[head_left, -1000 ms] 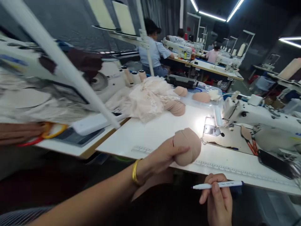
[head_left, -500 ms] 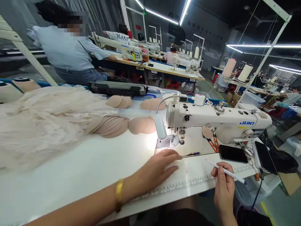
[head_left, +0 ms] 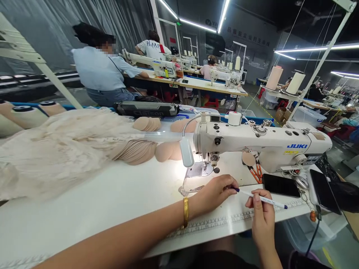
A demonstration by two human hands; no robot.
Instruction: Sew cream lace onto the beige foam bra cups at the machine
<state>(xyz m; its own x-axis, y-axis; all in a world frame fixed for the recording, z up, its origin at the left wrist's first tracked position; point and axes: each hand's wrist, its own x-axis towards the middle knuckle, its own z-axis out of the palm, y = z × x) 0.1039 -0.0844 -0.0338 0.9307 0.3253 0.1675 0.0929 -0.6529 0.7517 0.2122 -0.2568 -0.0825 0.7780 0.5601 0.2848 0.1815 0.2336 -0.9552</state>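
My right hand (head_left: 262, 213) is closed around a white marker pen (head_left: 270, 202) with a dark purple end, held at a slant above the table's front edge. My left hand (head_left: 217, 192), with a gold bracelet at the wrist, pinches a small dark purple pen cap (head_left: 237, 189) at the pen's left end. How far the cap sits on the tip I cannot tell. Both hands are in front of the white sewing machine (head_left: 252, 142). Just behind my left wrist, a small metal tool (head_left: 196, 189) lies on the tabletop, partly covered.
Stacks of beige round pads (head_left: 137, 151) and a heap of cream fabric (head_left: 61, 145) occupy the left side. Orange-handled snips (head_left: 255, 173), a black phone (head_left: 281, 185) and another dark-screened device (head_left: 324, 190) lie at right. A printed ruler (head_left: 218, 224) runs along the front edge. Other people sit farther back.
My left hand has moved right and gone from loosely open to pinching the purple cap, which lay on the table. The pen's bare tip now meets it.
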